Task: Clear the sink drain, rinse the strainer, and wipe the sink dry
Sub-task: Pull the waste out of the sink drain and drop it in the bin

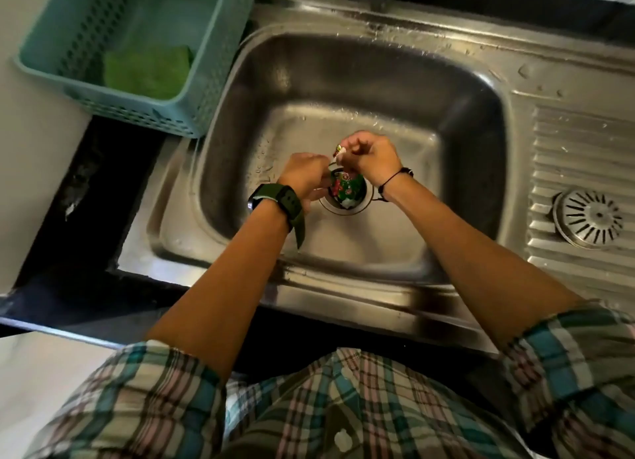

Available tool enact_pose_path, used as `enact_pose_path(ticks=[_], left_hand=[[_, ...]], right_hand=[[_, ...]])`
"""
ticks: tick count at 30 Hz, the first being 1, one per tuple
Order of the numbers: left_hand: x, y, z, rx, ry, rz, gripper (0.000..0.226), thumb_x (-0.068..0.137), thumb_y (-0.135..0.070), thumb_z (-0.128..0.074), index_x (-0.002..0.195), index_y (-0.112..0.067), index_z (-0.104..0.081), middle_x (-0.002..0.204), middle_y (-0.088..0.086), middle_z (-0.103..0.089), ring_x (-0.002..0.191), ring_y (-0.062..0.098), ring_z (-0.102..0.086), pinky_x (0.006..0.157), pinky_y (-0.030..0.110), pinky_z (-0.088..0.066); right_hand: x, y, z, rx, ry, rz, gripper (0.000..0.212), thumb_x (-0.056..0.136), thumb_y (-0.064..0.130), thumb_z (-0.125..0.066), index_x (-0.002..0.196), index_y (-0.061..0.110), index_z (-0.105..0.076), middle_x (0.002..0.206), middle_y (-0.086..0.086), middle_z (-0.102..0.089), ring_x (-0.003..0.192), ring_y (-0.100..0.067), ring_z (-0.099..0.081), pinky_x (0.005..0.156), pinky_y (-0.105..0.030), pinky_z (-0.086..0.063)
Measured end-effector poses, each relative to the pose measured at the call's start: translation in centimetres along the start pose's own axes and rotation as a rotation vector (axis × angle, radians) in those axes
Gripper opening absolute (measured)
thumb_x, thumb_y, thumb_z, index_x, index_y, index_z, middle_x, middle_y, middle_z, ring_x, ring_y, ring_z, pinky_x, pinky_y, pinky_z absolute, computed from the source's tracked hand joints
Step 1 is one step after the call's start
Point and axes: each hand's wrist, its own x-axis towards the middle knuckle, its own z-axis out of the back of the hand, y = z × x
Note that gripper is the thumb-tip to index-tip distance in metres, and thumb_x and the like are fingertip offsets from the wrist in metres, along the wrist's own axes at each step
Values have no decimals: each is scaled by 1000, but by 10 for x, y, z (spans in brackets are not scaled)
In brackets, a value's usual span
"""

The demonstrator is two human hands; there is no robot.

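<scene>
Over the drain (346, 197) both hands pinch wrapper scraps (344, 185) — left hand (305, 177), right hand (372, 156) — strainer (589, 217) well aside.

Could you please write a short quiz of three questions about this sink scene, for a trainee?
1. True or false: the strainer sits in the drain.
2. Where is the green cloth? A) in the teal basket B) in the sink basin C) on the drainboard
3. Fill in: the right hand pinches a small piece of ____ above the drain, beside the left hand.

Key: 1 false, it lies on the drainboard; 2 A; 3 debris.
</scene>
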Motion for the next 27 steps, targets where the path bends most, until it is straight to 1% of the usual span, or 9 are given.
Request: enact_pose_path(ticks=[4, 8, 10, 12, 13, 15, 16, 21, 27], left_hand=[[11, -5, -10, -179, 122, 35, 25, 95, -12, -46, 114, 2, -56, 86, 10, -62, 77, 20, -61, 70, 30, -54], [20, -11, 1, -223, 20, 8, 15, 91, 3, -45, 104, 1, -53, 93, 13, -64, 74, 18, -65, 57, 22, -58], [23, -14, 8, -219, -48, -22, 15, 91, 4, -44, 102, 3, -55, 84, 14, -64, 70, 19, -66, 58, 21, -58], [25, -16, 13, -212, -100, -44, 19, 92, 3, -44, 106, 5, -56, 80, 14, -62, 70, 20, -64, 60, 21, -57], [24, -16, 15, -198, -113, -50, 20, 92, 3, -43, 107, 6, -56, 80, 13, -61, 70, 19, -64, 61, 20, -57], [24, -17, 15, -184, -126, -52, 21, 91, 4, -43, 106, 6, -57, 79, 12, -60, 71, 19, -63, 63, 20, -56], [24, -16, 15, -181, -131, -53, 20, 91, 5, -44, 105, 5, -58, 78, 12, -60, 70, 18, -62, 64, 20, -56], [23, -11, 17, -180, -133, -29, 19, 91, 7, -43, 102, 1, -57, 73, 11, -57, 70, 19, -61, 78, 24, -54], [32, -5, 27, -140, -177, -8, 20, 89, 7, -45, 103, 3, -59, 73, 10, -58, 67, 16, -61, 73, 23, -55]], right_hand=[[-8, 21, 3, -64, 120, 143, 32, 76, -9, -61, 84, 21, -52, 71, 5, -56, 69, -7, -54, 68, -17, -45], [-7, 26, 7, 209, 252, 17, 46, 77, -14, -57, 111, 15, -46, 80, 0, -67, 74, -11, -64, 59, -18, -49], [1, 18, 4, 334, 139, -133, 40, 80, -15, -51, 107, 14, -48, 85, -9, -67, 71, -15, -64, 52, -19, -43], [10, 4, -6, 168, -5, -317, 23, 84, -7, -51, 88, 15, -54, 95, -15, -62, 66, -15, -63, 50, -20, -43], [16, -6, -11, -94, -19, -352, 17, 84, -2, -54, 85, 14, -60, 100, -15, -63, 76, -18, -64, 58, -23, -49], [25, -26, -23, -506, 54, -326, 17, 86, 9, -55, 98, 8, -67, 112, -13, -65, 102, -27, -61, 86, -31, -52], [27, -31, -29, -602, 86, -331, 22, 87, 15, -55, 105, 7, -66, 115, -13, -65, 107, -29, -59, 91, -33, -51], [32, -37, -57, -685, 79, -294, 36, 86, 37, -57, 102, 5, -63, 108, -16, -67, 99, -32, -61, 73, -32, -46], [41, -41, -45, -562, -87, -282, 21, 88, 18, -52, 103, 9, -65, 111, -15, -66, 105, -33, -59, 83, -32, -49]])
